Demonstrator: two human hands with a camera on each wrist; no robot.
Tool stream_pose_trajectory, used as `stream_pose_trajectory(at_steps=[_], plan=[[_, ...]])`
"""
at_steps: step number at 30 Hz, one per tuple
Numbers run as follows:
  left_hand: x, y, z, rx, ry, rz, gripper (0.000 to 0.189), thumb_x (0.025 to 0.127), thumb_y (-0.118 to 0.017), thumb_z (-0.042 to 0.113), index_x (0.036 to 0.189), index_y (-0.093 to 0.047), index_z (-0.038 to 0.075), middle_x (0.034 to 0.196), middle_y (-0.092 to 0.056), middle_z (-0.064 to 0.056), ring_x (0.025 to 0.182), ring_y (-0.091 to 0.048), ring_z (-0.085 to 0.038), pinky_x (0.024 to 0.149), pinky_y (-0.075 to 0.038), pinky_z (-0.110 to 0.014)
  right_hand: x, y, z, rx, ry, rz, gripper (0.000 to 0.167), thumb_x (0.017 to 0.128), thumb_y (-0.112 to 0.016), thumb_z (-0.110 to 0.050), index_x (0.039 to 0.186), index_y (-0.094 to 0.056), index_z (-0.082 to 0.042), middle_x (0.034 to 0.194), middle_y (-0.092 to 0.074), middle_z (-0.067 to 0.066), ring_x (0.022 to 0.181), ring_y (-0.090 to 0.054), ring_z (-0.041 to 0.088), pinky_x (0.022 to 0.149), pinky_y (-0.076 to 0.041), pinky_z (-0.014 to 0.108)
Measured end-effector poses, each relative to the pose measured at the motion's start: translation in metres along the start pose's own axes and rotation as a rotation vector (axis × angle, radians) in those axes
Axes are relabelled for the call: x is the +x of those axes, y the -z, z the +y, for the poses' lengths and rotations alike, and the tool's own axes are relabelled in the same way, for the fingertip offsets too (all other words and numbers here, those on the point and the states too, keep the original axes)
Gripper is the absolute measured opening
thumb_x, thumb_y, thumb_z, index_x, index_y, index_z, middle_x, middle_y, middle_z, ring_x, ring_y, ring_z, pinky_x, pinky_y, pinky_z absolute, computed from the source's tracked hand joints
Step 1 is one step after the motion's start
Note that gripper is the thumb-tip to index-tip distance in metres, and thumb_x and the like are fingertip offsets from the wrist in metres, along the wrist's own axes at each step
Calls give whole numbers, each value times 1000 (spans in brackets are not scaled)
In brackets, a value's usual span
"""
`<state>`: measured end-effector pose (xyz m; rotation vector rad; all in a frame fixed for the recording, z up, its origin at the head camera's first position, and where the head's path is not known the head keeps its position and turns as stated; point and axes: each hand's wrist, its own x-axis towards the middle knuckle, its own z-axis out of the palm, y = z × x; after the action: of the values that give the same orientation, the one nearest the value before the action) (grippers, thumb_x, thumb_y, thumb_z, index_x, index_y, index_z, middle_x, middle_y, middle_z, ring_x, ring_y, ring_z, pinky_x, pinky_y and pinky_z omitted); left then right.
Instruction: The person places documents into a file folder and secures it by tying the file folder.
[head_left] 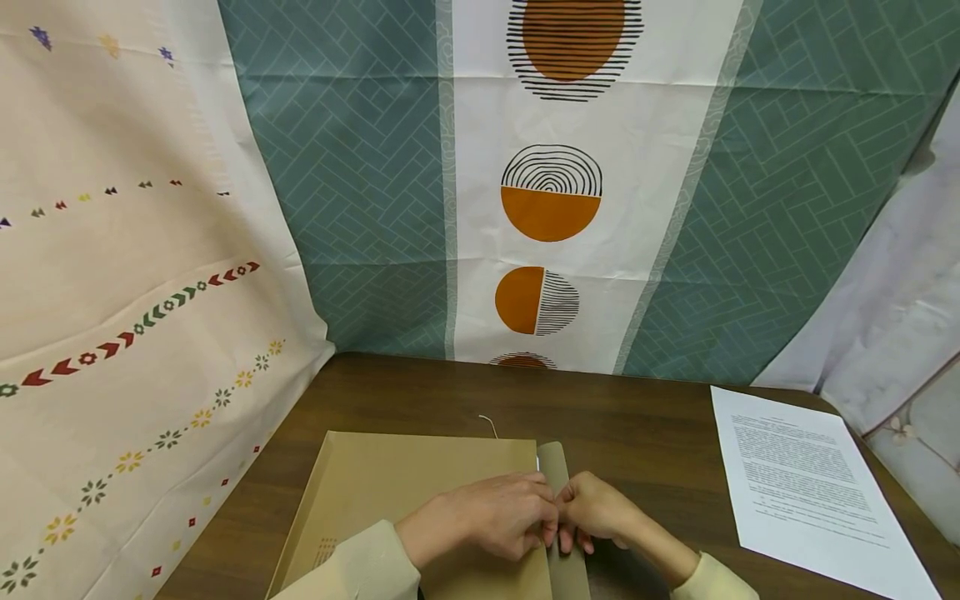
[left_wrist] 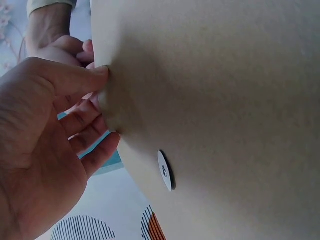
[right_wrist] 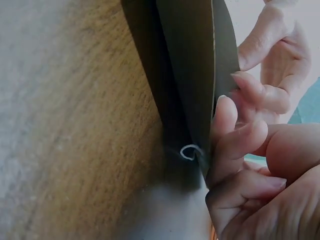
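A brown cardboard document folder [head_left: 427,467] lies on the table, a narrow side flap [head_left: 553,467] standing out along its right edge. My left hand [head_left: 498,515] comes across the folder and pinches the edge of its cover, thumb on top in the left wrist view. From the right, my right hand [head_left: 600,508] grips the flap with curled fingers, close against the left hand. On the cover is a round white button [left_wrist: 165,170]. A thin white string [head_left: 489,423] pokes out past the folder's far edge, and a string loop [right_wrist: 190,152] shows by the flap in the right wrist view.
A printed white sheet [head_left: 810,492] lies on the right of the dark wooden table [head_left: 637,425]. Patterned cloths hang behind the table, among them a green and white curtain [head_left: 360,183], and a cream cloth [head_left: 135,292] drapes down the left side.
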<state>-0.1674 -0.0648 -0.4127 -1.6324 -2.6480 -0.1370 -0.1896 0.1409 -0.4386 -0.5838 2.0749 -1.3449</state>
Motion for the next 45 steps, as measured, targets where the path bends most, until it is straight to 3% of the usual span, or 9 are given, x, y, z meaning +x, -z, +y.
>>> stream_pose_trajectory(at_steps=[10, 16, 23, 30, 38, 45], plan=[[2, -5, -1, 10, -8, -33, 17, 84, -79, 15, 88, -71, 29, 87, -57, 23, 92, -48, 2, 89, -36, -9, -17, 19, -2, 16, -7, 62, 25, 101, -59, -14, 90, -74, 2, 57, -58, 0, 41, -44, 2, 38, -29, 16], [3, -9, 0, 44, -5, -31, 17, 81, -81, 17, 87, -72, 30, 86, -57, 23, 92, -49, 2, 87, -36, -10, -28, 32, -2, -31, 12, 94, 23, 101, -62, -17, 94, -73, 3, 67, -61, 2, 49, -50, 8, 42, -34, 19], [3, -15, 0, 56, -1, -42, 19, 77, -81, 16, 84, -72, 31, 84, -56, 23, 91, -50, 2, 80, -36, -9, -44, 53, 0, -87, -11, 150, 21, 98, -69, -17, 104, -72, 4, 84, -69, 7, 70, -64, 20, 54, -46, 26], [4, -19, 2, 51, 13, -44, 20, 77, -80, 15, 84, -72, 31, 87, -58, 23, 91, -50, 2, 78, -36, -9, -64, 82, 6, -174, -7, 159, 30, 96, -72, -19, 116, -69, 4, 93, -70, 11, 86, -63, 26, 68, -51, 36], [2, -24, 3, 22, 50, -59, 21, 78, -80, 14, 83, -71, 32, 87, -56, 24, 92, -49, 3, 74, -36, -11, -89, 120, 16, -218, 71, 155, 35, 99, -69, -18, 125, -66, 5, 121, -67, 20, 99, -64, 8, 80, -54, 28], [4, -24, 3, 40, 60, -64, 18, 80, -79, 17, 83, -71, 33, 85, -56, 25, 93, -50, 2, 75, -38, -13, -114, 156, 22, -309, 48, 197, 39, 100, -67, -18, 131, -62, 6, 128, -65, 22, 105, -61, 1, 82, -53, 25]])
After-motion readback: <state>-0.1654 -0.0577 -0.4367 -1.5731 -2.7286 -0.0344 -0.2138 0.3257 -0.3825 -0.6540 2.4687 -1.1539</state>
